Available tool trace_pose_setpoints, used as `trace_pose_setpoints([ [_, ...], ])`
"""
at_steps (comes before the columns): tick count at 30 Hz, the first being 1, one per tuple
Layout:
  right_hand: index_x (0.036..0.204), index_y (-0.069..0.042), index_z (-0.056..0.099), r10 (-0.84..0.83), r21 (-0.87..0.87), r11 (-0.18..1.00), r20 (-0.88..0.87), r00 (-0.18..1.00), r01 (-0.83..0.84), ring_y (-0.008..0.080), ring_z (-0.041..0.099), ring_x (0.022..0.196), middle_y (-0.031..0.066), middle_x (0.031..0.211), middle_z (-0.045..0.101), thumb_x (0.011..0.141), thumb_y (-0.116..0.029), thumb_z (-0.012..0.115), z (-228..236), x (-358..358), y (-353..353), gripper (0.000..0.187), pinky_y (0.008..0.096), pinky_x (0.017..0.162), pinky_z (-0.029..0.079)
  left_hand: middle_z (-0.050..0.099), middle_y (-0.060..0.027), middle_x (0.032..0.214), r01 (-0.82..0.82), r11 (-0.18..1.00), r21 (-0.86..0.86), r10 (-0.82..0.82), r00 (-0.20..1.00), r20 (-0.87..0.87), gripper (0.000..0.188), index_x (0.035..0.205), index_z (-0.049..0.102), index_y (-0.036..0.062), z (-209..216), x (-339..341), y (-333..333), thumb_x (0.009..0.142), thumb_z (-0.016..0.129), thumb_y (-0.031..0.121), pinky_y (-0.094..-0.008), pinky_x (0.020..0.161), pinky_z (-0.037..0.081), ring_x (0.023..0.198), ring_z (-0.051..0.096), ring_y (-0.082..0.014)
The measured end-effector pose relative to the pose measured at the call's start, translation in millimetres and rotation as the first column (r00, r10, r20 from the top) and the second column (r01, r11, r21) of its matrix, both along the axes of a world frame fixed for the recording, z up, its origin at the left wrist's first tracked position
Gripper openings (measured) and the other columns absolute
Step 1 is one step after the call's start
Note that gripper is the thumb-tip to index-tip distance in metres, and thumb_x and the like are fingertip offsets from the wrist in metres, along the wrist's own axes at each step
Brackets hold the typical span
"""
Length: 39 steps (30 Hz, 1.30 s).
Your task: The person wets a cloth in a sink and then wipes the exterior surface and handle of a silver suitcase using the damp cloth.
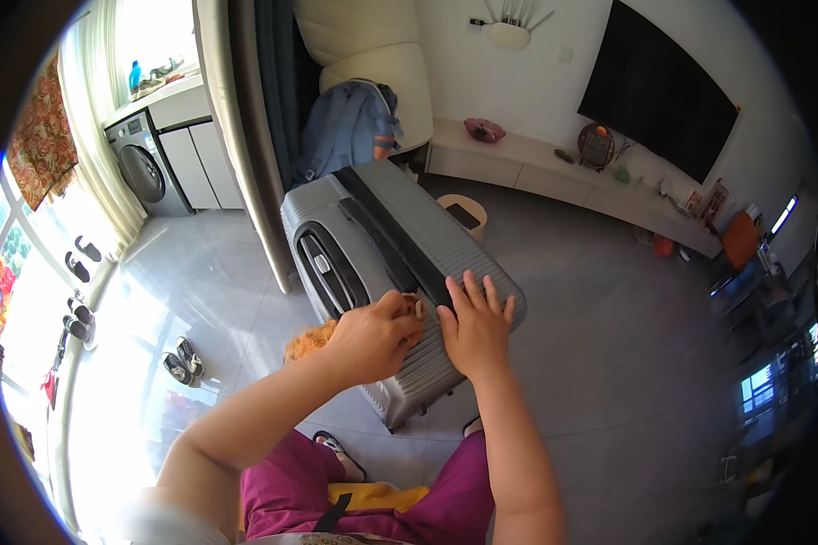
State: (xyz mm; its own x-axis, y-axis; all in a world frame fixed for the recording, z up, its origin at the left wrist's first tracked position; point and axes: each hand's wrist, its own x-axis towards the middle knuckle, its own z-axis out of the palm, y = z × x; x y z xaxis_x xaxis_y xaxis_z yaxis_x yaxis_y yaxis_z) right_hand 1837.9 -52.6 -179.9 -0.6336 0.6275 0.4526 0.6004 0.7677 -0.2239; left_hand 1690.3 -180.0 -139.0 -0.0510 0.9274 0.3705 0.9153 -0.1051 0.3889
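Far left: patterned cloth (44,136) hangs by the bright window, pairs of footwear (77,263) along the sill side. Washing machine (143,168) under the counter behind. Dark sandals (184,363) sit on the grey tile floor (236,263), apart from the suitcase.

Orange fluffy item (307,341) pokes out past the left wrist, by the suitcase's near-left edge; mostly covered by the arm.

Main thing: grey ribbed suitcase (436,245), center of view, directly in front of the person's knees. Black strip with a carry handle (377,245) faces up; recessed pull handle (323,263) on the left side.

Left hand (373,336): over the near part of the suitcase, fingers curled, thumb and fingertips pinched together on a small tan loop-like piece (418,309). Fingers block most of it, so can't say for sure what it is or whether it joins the fluffy item.

Right hand (477,331): laid on the suitcase's near-right part, palm down, fingers fanned, gripping nothing.

Behind the suitcase: blue-grey backpack (350,127) against a cream chair (373,64). Right of that, small round stool (479,218), then low console (536,177) with a pink bowl (484,130), black TV (659,91) on the wall above.
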Motion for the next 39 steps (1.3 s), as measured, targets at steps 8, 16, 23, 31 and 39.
trace_pose_setpoints([
  [8,0.133,-0.014,0.056,-0.010,-0.001,1.000,-0.023,1.000,0.010,0.0404,0.039,0.134,0.0152,0.140,0.051,0.094,-0.033,0.053,3.5,2.9,-8.5,0.043,0.0665,0.108,0.021,0.057,-0.0052,0.101,-0.007,0.999,-0.034,0.000,0.980,-0.201,0.016,0.090,0.071,0.0126,-1.4,8.3,20.5,0.075,0.068,0.008,-0.0358,0.061,0.055,0.077,0.064,-0.0241],
  [16,0.133,-0.014,0.056,-0.048,0.021,0.999,-0.028,0.998,0.049,0.0387,0.039,0.135,0.0142,0.141,0.051,0.095,-0.034,0.051,1.4,15.2,-12.3,0.043,0.0651,0.109,0.021,0.058,-0.0051,0.099,-0.023,0.997,-0.069,0.016,0.995,-0.099,0.013,0.089,0.072,0.0140,7.1,3.2,-25.8,0.078,0.066,0.013,-0.0359,0.065,0.054,0.076,0.064,-0.0253],
  [23,0.133,-0.015,0.056,-0.048,-0.017,0.999,-0.015,0.999,0.047,0.0381,0.037,0.137,0.0133,0.142,0.050,0.096,-0.035,0.049,6.1,18.3,-13.3,0.043,0.0640,0.111,0.019,0.058,-0.0074,0.098,-0.127,0.985,-0.117,0.110,0.984,-0.137,0.011,0.083,0.069,0.0127,8.1,29.3,8.9,0.076,0.061,0.008,-0.0401,0.067,0.054,0.077,0.064,-0.0291],
  [31,0.134,-0.016,0.056,-0.070,-0.046,0.997,-0.048,0.996,0.068,0.0376,0.037,0.137,0.0139,0.144,0.048,0.095,-0.037,0.050,2.1,26.1,-14.7,0.044,0.0635,0.112,0.017,0.065,-0.0092,0.102,0.075,0.981,-0.180,-0.029,0.969,0.245,0.016,0.103,0.072,0.0100,36.9,-11.0,-46.8,0.090,0.062,0.013,-0.0333,0.080,0.053,0.095,0.066,-0.0236],
  [39,0.128,-0.001,0.053,0.266,-0.151,0.821,-0.752,0.603,-0.551,0.0330,0.049,0.127,0.0179,0.130,0.055,0.082,-0.032,0.075,35.1,29.2,-97.6,0.060,0.0466,0.106,0.036,0.053,-0.0145,0.133,0.162,0.897,0.412,-0.342,-0.335,0.878,0.046,0.138,0.044,0.0026,27.9,-6.9,-74.3,0.099,0.054,0.023,-0.0447,0.098,0.046,0.117,0.055,-0.0284],
])
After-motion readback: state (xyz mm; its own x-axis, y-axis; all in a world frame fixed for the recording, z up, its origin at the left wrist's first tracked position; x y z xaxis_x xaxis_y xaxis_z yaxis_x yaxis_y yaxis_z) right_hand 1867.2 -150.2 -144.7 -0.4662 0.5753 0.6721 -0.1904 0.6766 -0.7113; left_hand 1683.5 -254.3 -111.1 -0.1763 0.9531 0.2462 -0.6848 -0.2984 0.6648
